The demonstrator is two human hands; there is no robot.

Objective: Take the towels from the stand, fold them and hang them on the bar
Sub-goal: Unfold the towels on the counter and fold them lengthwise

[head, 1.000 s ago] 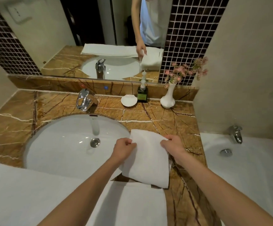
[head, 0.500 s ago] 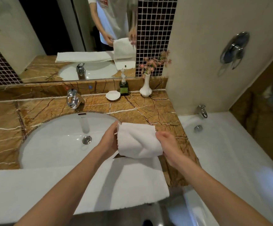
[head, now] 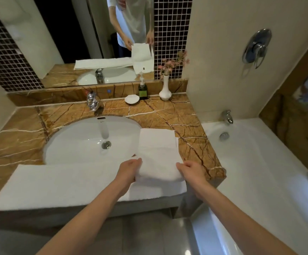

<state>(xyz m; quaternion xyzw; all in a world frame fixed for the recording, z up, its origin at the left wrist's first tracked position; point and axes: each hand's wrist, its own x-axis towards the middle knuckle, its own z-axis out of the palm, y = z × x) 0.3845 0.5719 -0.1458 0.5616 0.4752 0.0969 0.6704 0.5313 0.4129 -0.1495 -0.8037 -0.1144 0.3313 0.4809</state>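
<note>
Counter (head: 195, 126) drops at its right edge to the tub (head: 259, 172); bare marble lies behind and right of the small towel (head: 158, 150). Two towels: the small one is folded and lies between sink (head: 76, 144) and the counter's right edge, its near end overlapping the long towel (head: 67, 183) spread along the front edge. Left hand (head: 129, 170) and right hand (head: 191, 172) grip its near corners, fingers curled, one on each side.

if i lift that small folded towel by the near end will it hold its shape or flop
Probably flops: the small folded towel is soft cloth, bulging where the left hand and right hand grip its near end. Its layers already sit offset at the far edge, so they may slide apart. Cloth on the large towel beneath should resist sliding.
</note>
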